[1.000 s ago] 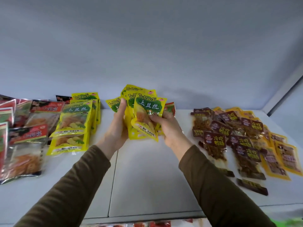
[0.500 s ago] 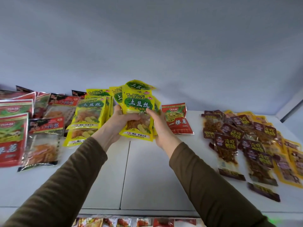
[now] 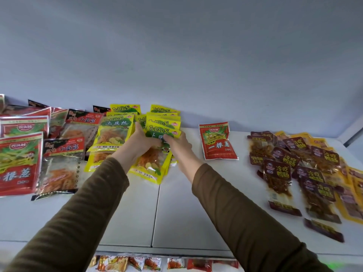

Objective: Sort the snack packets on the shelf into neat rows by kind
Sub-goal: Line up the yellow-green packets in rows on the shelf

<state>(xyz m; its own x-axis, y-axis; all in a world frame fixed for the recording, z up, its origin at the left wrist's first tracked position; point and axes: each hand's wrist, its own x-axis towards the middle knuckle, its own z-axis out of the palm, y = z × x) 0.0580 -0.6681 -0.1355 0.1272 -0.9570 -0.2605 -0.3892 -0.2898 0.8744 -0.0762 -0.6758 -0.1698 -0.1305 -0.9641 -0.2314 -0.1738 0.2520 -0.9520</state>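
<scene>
Both hands hold a stack of yellow TuDouSi packets (image 3: 157, 165), fanned and resting low on the white shelf (image 3: 186, 213). My left hand (image 3: 140, 142) grips the stack's left side, and my right hand (image 3: 176, 143) presses on its right side and top. Just left of it stands a row of the same yellow packets (image 3: 114, 134), leaning toward the back wall. A single red packet (image 3: 217, 142) lies to the right of my hands.
Black-and-red packets (image 3: 62, 165) and red-green packets (image 3: 17, 163) fill the left of the shelf. Dark brown packets (image 3: 294, 169) and orange-yellow ones (image 3: 351, 185) lie scattered at the right. More packets show on a lower shelf (image 3: 149, 263).
The yellow stack has come down from mid-air onto the shelf beside the other yellow row. My hands moved forward and down with it, and the view has shifted left.
</scene>
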